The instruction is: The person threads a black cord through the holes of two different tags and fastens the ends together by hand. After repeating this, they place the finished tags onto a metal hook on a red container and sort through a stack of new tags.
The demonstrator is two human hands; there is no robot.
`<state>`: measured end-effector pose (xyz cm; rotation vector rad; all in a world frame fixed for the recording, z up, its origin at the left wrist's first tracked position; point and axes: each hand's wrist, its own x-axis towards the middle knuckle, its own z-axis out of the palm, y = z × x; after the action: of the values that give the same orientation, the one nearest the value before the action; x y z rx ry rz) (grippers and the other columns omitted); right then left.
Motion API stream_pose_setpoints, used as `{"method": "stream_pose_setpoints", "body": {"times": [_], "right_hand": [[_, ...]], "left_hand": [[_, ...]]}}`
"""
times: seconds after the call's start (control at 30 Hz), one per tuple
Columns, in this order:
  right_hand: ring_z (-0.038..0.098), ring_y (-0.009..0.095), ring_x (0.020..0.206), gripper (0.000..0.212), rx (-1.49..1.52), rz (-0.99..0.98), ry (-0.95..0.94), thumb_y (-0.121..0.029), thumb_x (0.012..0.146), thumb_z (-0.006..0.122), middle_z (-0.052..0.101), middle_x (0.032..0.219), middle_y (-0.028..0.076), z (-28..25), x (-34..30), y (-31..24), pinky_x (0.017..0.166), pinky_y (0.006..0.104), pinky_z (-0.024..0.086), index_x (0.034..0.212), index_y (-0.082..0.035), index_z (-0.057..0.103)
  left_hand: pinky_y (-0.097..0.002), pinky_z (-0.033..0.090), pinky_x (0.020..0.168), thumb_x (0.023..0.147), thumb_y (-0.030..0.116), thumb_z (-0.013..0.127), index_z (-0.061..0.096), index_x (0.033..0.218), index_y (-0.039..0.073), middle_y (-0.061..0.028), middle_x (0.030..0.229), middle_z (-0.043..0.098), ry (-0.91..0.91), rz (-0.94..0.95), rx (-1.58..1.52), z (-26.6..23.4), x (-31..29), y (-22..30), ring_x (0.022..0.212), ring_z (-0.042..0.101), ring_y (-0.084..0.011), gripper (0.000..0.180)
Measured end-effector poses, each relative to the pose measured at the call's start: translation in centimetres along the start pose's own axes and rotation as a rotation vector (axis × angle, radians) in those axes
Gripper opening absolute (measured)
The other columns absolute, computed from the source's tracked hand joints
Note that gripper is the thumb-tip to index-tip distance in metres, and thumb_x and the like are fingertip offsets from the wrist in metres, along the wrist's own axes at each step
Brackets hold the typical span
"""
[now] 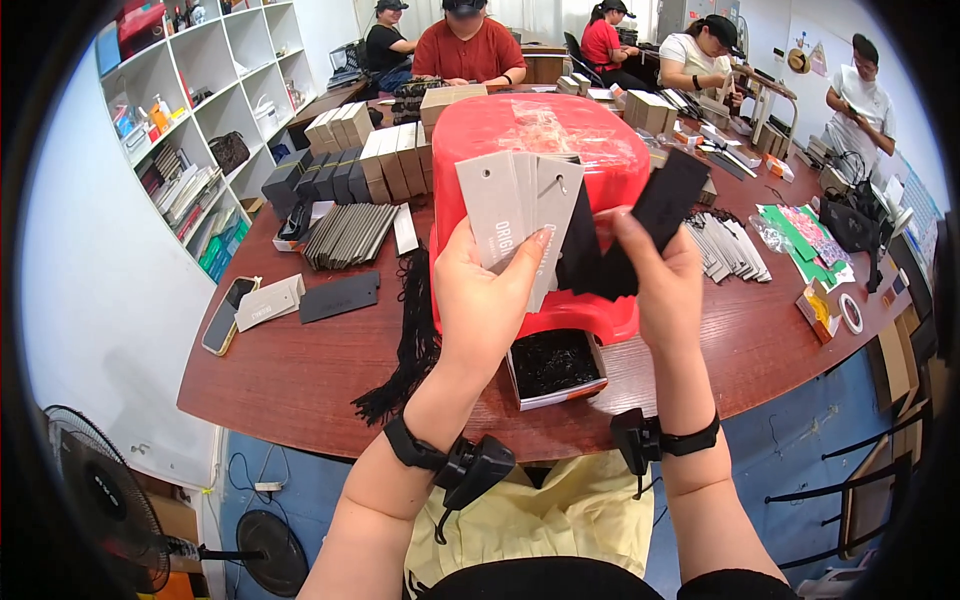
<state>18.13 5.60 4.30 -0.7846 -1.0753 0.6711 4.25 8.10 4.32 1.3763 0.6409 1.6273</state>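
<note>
My left hand [474,300] is closed around a fanned stack of light grey hang tags [512,200] with punched holes near their tops. Black hang tags [674,192] are pinched in my right hand [668,285], thumb over them. More black card lies between the two hands, against the right side of the grey stack; which hand carries it I cannot tell. Both hands are raised in front of a red plastic stool [575,130] with clear tape on top. A small box of black strings [553,362] sits at the stool's near side. Black cords [408,345] hang left of it.
Bundled grey tags [349,236], stacked boxes [398,155], a phone [228,315] and loose tags [270,302] lie left on the wooden table [300,375]. To the right are more tags [730,247], a tape roll [851,313] and a small box [818,310]. Several people work beyond.
</note>
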Motion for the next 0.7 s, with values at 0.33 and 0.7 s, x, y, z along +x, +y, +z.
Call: {"method": "stream_pose_setpoints", "body": {"times": [0.33, 0.7], "right_hand": [[0.056, 0.008, 0.075, 0.029, -0.146, -0.019, -0.155, 0.005, 0.069, 0.066, 0.061, 0.087, 0.006, 0.6, -1.4, -2.3, 0.068, 0.0212, 0.047, 0.095, 0.004, 0.053], [0.055, 0.006, 0.071, 0.016, -0.119, -0.002, -0.112, -0.003, 0.074, 0.063, 0.06, 0.08, 0.005, 0.9, -0.2, -1.2, 0.064, 0.0199, 0.045, 0.088, 0.002, 0.057]], "left_hand": [[-0.0229, 0.045, 0.066, 0.075, 0.002, 0.062, 0.054, 0.091, -0.003, -0.0076, 0.083, 0.062, 0.019, 0.045, 0.032, -0.2, 0.2, -0.6, 0.076, 0.057, -0.009, 0.019], [-0.0234, 0.045, 0.065, 0.075, 0.002, 0.061, 0.053, 0.093, -0.003, -0.007, 0.083, 0.062, 0.007, 0.026, 0.051, -0.3, 0.0, -0.1, 0.073, 0.057, -0.0092, 0.02]]}}
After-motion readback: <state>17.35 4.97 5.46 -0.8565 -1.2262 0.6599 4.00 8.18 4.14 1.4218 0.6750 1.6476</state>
